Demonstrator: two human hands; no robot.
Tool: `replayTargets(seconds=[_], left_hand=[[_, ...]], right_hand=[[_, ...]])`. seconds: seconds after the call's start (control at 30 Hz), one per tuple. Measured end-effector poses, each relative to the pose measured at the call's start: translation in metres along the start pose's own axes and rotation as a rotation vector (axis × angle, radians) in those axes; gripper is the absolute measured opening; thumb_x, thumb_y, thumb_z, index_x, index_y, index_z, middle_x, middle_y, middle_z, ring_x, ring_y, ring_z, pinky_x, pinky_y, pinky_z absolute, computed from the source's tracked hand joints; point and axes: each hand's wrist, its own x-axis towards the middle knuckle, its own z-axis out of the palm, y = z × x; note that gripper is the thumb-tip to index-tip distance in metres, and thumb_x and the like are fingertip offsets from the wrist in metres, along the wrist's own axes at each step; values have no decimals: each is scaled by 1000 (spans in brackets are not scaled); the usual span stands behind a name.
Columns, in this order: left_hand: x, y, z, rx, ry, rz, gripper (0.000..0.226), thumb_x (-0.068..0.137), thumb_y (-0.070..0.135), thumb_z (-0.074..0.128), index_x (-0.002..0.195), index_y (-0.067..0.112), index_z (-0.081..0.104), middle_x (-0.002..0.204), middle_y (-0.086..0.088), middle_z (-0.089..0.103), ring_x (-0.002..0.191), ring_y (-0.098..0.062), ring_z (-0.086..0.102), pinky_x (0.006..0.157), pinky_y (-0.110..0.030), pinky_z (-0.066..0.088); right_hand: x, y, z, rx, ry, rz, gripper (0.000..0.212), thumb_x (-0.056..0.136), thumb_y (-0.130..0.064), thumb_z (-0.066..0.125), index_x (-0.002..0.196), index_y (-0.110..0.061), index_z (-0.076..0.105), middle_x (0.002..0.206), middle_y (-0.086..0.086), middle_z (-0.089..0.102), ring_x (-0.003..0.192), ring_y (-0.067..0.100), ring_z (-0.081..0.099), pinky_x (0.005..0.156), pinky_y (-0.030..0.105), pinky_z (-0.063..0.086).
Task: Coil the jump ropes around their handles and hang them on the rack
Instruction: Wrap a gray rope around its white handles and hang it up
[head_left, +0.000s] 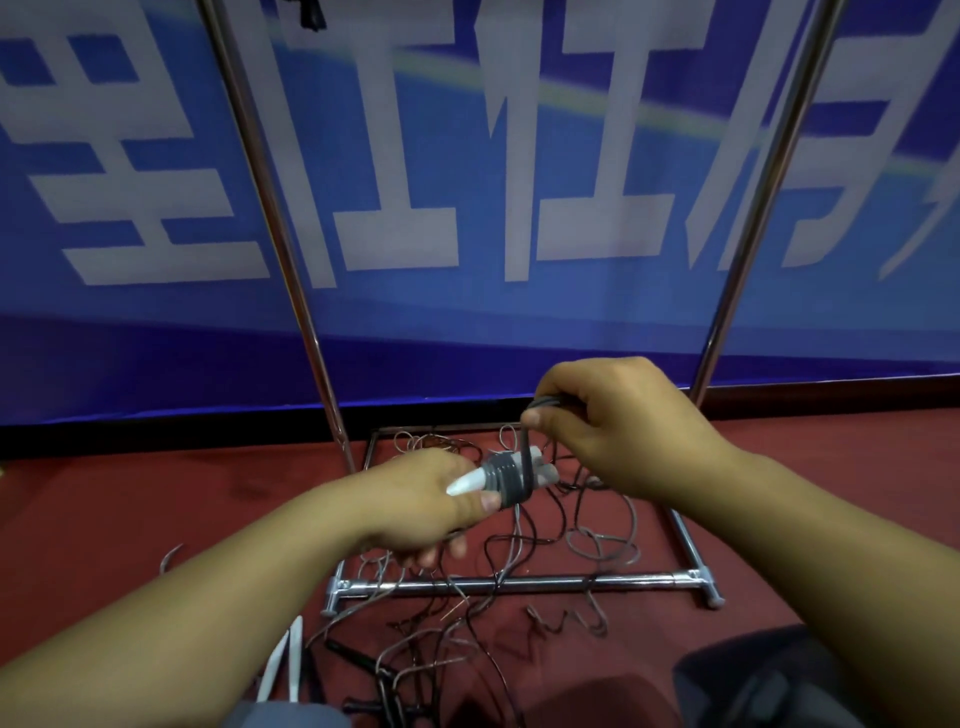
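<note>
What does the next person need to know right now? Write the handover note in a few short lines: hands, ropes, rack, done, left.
Left hand grips the white handles of one jump rope, with several turns of grey cord already coiled round them.
Right hand pinches the free cord above the coil, mid-wrap.
Rack: chrome frame straight ahead; only its uprights and base bars show.
Loose ropes lie tangled on the red floor across the rack's base; another white-handled pair lies near the left forearm.
Done: part of one coil. Left: finish it, hang it, then coil the rest.
</note>
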Motion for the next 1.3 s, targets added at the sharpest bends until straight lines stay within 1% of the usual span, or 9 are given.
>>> replayTargets(seconds=[0.2,0.43,0.63,0.8,0.97,1.07,1.13,1.2,1.3], left_hand=[[-3,12,3,118,-44,121,13,102,36,54,93,26,54,67,2,67,45,-17,56,46,-23,45],[-8,22,3,345,94,243,21,97,43,59,91,24,55,71,6,63,61,-13,60,61,-31,49],[-13,29,4,615,282,296,29,94,55,55,85,31,41,71,12,49,69,-14,52,61,-33,37],[-17,29,0,697,321,410,25,95,57,53,90,35,41,65,11,44,67,-15,45,63,-32,33],[-16,23,-1,567,446,540,26,92,58,56,106,36,55,65,13,47,59,-9,44,59,-31,33],[-16,21,0,476,511,589,28,91,60,56,107,37,54,61,15,49,55,-6,46,54,-25,32],[-14,20,1,376,530,586,30,89,60,56,105,35,57,63,11,56,57,-9,51,55,-31,40],[-12,18,3,207,538,562,25,89,56,59,101,34,59,66,6,61,58,-14,55,55,-37,46],[-10,19,4,-14,542,534,12,93,42,64,97,31,62,71,0,66,57,-17,61,57,-43,52]], right_hand=[[4,7,4,-55,42,82,23,93,-46,64,86,-25,67,67,-10,60,65,12,56,58,31,42],[5,19,8,7,64,215,26,88,-50,69,85,-24,69,64,-6,64,66,13,62,65,37,54],[9,24,4,105,0,260,19,87,-43,73,85,-24,73,68,-11,65,66,1,59,58,11,39],[9,30,5,368,-193,379,26,83,-45,74,84,-20,75,80,7,74,67,9,61,67,29,51],[7,30,-2,693,-331,471,53,76,-54,68,89,-2,70,76,7,69,68,14,59,66,28,49],[6,31,-2,822,-371,496,31,93,-35,67,87,-5,63,66,2,59,56,11,49,53,23,41],[6,32,-3,843,-388,502,17,95,-16,64,78,-13,61,57,-3,48,48,9,37,46,22,30],[7,29,-3,828,-374,516,29,92,-5,56,68,-20,61,53,-6,44,48,9,32,46,22,24],[8,25,-2,861,-321,542,27,99,-4,48,75,-14,57,56,-4,51,47,9,36,45,22,27]])
